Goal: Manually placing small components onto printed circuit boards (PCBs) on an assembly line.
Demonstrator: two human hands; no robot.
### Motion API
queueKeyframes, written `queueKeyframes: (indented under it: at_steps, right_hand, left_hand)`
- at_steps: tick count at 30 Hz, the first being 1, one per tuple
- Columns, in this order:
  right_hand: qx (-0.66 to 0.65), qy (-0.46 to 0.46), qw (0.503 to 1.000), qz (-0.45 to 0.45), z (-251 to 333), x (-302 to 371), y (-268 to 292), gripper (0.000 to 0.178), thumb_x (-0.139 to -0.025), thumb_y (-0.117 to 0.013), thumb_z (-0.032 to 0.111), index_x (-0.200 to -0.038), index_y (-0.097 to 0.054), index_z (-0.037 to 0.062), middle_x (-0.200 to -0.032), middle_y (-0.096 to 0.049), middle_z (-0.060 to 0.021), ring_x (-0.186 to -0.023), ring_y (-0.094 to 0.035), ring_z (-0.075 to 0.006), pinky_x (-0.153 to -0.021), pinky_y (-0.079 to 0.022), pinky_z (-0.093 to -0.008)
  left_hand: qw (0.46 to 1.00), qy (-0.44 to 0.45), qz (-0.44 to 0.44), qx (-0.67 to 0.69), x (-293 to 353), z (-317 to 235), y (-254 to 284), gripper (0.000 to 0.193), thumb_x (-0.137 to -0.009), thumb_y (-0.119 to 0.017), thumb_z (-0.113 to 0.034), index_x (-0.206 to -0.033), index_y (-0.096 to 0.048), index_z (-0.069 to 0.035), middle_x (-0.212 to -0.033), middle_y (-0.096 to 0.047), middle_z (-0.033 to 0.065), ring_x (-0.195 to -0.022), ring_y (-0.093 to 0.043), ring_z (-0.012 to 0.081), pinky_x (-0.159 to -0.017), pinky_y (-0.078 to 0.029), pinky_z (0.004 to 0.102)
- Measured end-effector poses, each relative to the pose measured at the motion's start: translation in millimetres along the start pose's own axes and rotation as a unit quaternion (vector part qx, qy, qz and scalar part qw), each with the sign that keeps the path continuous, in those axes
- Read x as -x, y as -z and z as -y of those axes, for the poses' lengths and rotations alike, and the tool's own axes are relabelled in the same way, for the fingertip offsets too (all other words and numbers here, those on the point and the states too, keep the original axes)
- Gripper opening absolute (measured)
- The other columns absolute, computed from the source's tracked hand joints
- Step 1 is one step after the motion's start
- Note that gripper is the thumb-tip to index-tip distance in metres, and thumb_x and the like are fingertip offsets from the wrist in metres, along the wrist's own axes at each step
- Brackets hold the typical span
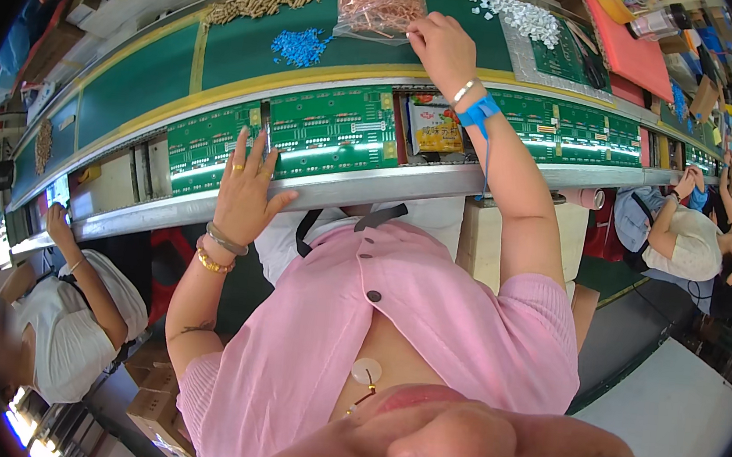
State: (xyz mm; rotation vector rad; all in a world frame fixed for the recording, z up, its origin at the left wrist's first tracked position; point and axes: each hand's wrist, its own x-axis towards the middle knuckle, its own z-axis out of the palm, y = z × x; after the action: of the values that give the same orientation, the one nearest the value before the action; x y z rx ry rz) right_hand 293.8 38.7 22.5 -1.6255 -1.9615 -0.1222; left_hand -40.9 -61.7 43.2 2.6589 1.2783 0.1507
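My left hand (246, 191) rests with spread fingers on the near edge of a green circuit board (215, 145), by the metal rail. Nothing is in it. Just right of it, a second green circuit board (331, 128) lies in the same rail. My right hand (444, 55), a blue strap at its wrist, reaches to the far side. Its fingers are drawn together at the right edge of a clear plastic bag (381, 1) full of thin copper-coloured pieces. What those fingertips hold, if anything, is too small to make out.
Beyond the rail lie heaps of tan cylindrical parts (260, 5), small blue parts (300, 47) and white parts (523, 19). A yellow packet (435, 129) sits between boards. More circuit boards (569, 129) continue rightward. Other people work at both sides: a bent arm (85, 267) left, a pale-shirted person (687, 237) right.
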Motion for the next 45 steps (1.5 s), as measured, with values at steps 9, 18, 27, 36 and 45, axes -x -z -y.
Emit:
queueKeyframes:
  at_steps: [9, 18, 27, 36, 45]
  right_hand:
    - [0.222, 0.034, 0.974, 0.016, -5.4, -13.6, -35.1, 0.010, -0.075, -0.063, 0.020, -0.073, -0.058, 0.0111, -0.078, -0.057, -0.0031, -0.080, -0.057, -0.0217, -0.060, -0.050, -0.0349]
    - [0.013, 0.042, 0.999, -0.002, 14.3, 12.5, 13.7, 0.006, -0.079, -0.060, 0.011, -0.084, -0.057, 0.0096, -0.079, -0.056, -0.0049, -0.080, -0.056, -0.0240, -0.064, -0.048, -0.0342]
    - [-0.186, 0.087, 0.970, 0.128, 47.2, 77.6, 22.4, 0.011, -0.077, -0.061, 0.007, -0.088, -0.063, 0.0083, -0.079, -0.055, -0.0056, -0.078, -0.054, -0.0245, -0.068, -0.045, -0.0337]
    - [-0.076, 0.186, 0.969, 0.141, 48.8, 86.9, 12.3, 0.013, -0.072, -0.055, 0.013, -0.083, -0.061, 0.0096, -0.079, -0.051, -0.0045, -0.082, -0.052, -0.0226, -0.072, -0.046, -0.0318]
    - [-0.090, 0.202, 0.972, 0.086, 51.8, 95.9, -11.2, 0.006, -0.073, -0.053, 0.018, -0.073, -0.055, 0.0117, -0.078, -0.050, -0.0038, -0.083, -0.052, -0.0218, -0.059, -0.049, -0.0318]
  left_hand:
    - [0.967, 0.052, -0.231, 0.094, -96.8, 52.7, -7.5, 0.013, -0.075, -0.065, -0.018, -0.082, -0.067, -0.007, -0.094, -0.060, 0.0078, -0.097, -0.050, 0.0308, -0.084, -0.042, 0.0384]
    - [0.960, 0.099, -0.215, 0.150, -137.0, 87.9, -39.9, 0.013, -0.071, -0.071, -0.022, -0.077, -0.069, -0.011, -0.082, -0.062, 0.0035, -0.085, -0.054, 0.0252, -0.076, -0.046, 0.0350]
    - [0.917, 0.163, -0.203, 0.304, -128.3, 65.3, -23.0, 0.014, -0.077, -0.066, -0.018, -0.086, -0.068, -0.007, -0.075, -0.067, 0.0046, -0.066, -0.064, 0.0120, -0.064, -0.049, 0.0231]
    - [0.883, 0.096, -0.144, 0.436, -113.9, 32.1, -42.1, 0.018, -0.082, -0.064, -0.015, -0.094, -0.066, -0.001, -0.084, -0.066, 0.0060, -0.076, -0.060, 0.0101, -0.070, -0.047, 0.0225]
    - [0.885, 0.067, -0.136, 0.439, -107.0, 44.1, -53.7, 0.018, -0.088, -0.054, -0.003, -0.102, -0.062, 0.004, -0.098, -0.061, 0.0068, -0.089, -0.058, 0.0128, -0.080, -0.046, 0.0242]
